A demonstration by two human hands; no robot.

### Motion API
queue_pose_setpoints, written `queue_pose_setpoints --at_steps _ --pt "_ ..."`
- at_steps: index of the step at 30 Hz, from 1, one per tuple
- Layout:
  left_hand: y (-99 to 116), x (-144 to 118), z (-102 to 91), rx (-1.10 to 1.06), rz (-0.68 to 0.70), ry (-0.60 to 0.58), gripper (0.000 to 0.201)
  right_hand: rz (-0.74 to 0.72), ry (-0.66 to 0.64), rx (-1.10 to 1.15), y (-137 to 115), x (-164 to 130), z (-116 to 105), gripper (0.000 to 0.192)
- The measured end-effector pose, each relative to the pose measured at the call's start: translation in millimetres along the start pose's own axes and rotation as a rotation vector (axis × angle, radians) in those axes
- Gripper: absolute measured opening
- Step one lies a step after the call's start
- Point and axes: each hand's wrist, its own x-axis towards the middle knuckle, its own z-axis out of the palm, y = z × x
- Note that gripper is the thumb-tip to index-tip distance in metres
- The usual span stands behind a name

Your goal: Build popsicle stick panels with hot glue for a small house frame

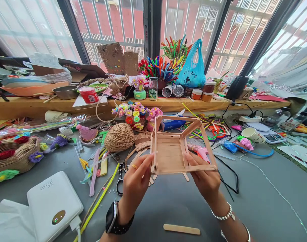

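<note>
Between my two hands a small frame built of craft sticks [170, 154] is held up above the grey table, its slatted panel facing me. My left hand [137, 179] pinches its left side with the fingers closed. On the other side my right hand [205, 178] grips the lower right corner, its fingertips partly behind the sticks. A single loose craft stick [181, 229] lies on the table below. Behind the frame are a pink glue gun [199, 153], partly hidden, and more craft sticks. Scissors [119, 181] lie just left of my left hand.
A ball of twine [119, 137] sits behind my left hand, near yarn flowers [137, 114]. A white power bank [54, 206] with a plugged cable lies front left. A black cord [231, 173] and a paper cup [253, 135] are on the right. A cluttered ledge [118, 106] runs along the window.
</note>
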Motion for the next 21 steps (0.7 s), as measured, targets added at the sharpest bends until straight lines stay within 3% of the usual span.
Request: queue_pose_setpoints --at_steps 4,7,9,12,15,18,21 --pt "4.1 7.9 2.4 -0.347 -0.413 -0.074 0.028 0.005 -0.062 -0.033 7.9 -9.0 7.4 0.059" --pt "4.6 11.2 3.3 -0.7 -0.766 -0.089 0.037 0.01 -0.077 -0.002 8.7 -9.9 10.8 0.056" --pt "2.9 12.8 4.9 -0.84 -0.927 -0.098 0.045 0.021 -0.089 0.038 8.2 -9.2 14.0 0.051" --pt "-2.1 14.1 7.4 -0.88 -1.059 -0.071 0.048 0.038 -0.16 0.108 7.6 -9.0 19.6 0.039" --pt "-8.3 14.6 7.7 -0.882 -1.102 -0.078 0.05 0.053 -0.207 0.129 7.7 -10.3 23.4 0.033" --pt "-13.3 15.5 6.4 -0.907 -1.159 -0.158 0.051 0.056 -0.217 0.137 8.1 -11.0 23.9 0.03" --pt "-16.9 15.7 6.7 -0.936 -1.242 -0.249 0.032 0.034 -0.205 0.147 7.4 -10.5 22.9 0.028"
